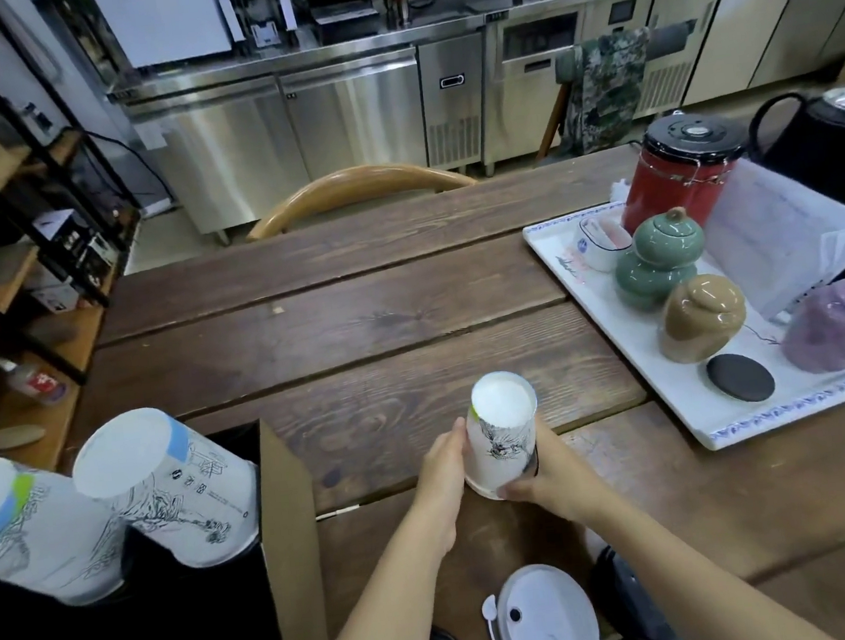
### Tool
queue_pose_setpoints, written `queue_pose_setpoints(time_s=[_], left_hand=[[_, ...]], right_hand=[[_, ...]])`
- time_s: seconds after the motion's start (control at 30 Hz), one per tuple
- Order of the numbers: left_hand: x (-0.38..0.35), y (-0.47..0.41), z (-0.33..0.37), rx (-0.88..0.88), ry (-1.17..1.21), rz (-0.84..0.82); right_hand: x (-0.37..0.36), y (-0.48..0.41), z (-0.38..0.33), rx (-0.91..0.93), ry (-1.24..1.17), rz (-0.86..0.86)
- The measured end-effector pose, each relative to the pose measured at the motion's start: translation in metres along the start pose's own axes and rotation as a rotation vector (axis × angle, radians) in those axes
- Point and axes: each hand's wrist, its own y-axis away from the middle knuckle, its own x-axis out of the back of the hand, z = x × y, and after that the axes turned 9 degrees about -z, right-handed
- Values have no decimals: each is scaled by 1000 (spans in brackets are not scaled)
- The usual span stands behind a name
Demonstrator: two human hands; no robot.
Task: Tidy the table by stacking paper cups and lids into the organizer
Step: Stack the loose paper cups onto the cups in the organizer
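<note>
At the bottom edge of the frame a white lid lies flat between two dark lids, probably waiting to be sorted. Above them, both hands clasp an upturned paper cup on the wooden surface: left hand on its left wall, right hand cupping its rim, likely steadying it. At lower left, the organizer already holds two cup stacks.
</note>
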Motion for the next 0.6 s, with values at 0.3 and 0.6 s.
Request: queue_pose_setpoints(time_s=[0.3,0.6], left_hand=[[-1,14,11,-128,-52,59],[17,91,83,-572,-137,236]], right_hand=[[3,13,-29,99,-83,12],[10,33,-130,360,-9,83]])
